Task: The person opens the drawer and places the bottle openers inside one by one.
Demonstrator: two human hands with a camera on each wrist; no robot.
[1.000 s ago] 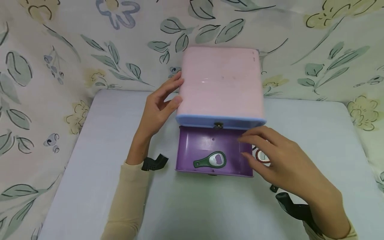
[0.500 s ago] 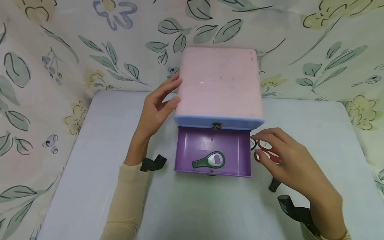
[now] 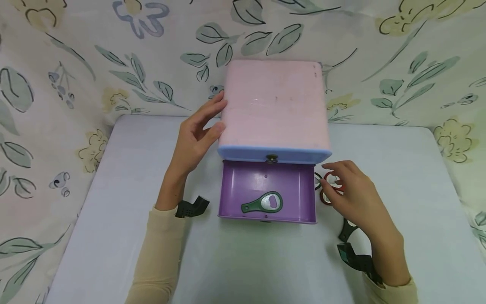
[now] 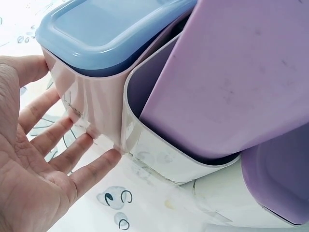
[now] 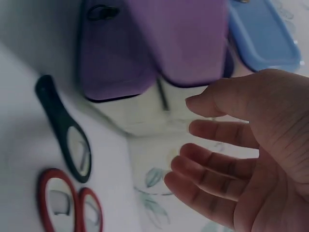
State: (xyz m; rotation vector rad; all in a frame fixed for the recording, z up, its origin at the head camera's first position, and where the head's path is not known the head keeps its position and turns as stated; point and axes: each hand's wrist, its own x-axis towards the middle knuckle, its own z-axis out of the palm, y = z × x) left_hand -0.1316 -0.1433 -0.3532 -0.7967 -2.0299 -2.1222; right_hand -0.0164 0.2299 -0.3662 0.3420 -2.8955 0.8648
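A small drawer cabinet has a pink top (image 3: 275, 101) and a blue upper drawer front (image 4: 111, 38). Its purple drawer (image 3: 300, 194) is pulled out, and a green bottle opener (image 3: 262, 202) lies inside. My left hand (image 3: 193, 139) touches the cabinet's left side with spread, fairly straight fingers. To the right of the drawer, my right hand (image 3: 360, 202) hovers with loosely bent fingers and nothing between them. Red-rimmed bottle openers (image 5: 43, 200) lie on the table near it, partly covered by the hand in the head view. A dark green bottle opener (image 5: 53, 108) lies beside them.
The white tabletop (image 3: 243, 261) spreads around the cabinet. Floral cloth (image 3: 152, 76) hangs behind and at the sides. A black wrist mount (image 3: 191, 207) sits on the left wrist, another mount (image 3: 358, 259) on the right. A lower purple drawer (image 4: 280, 179) stays under the pulled-out one.
My right hand has moved from the drawer's right edge out to the right, uncovering the drawer side and parts of the red openers. The left hand stays against the cabinet.
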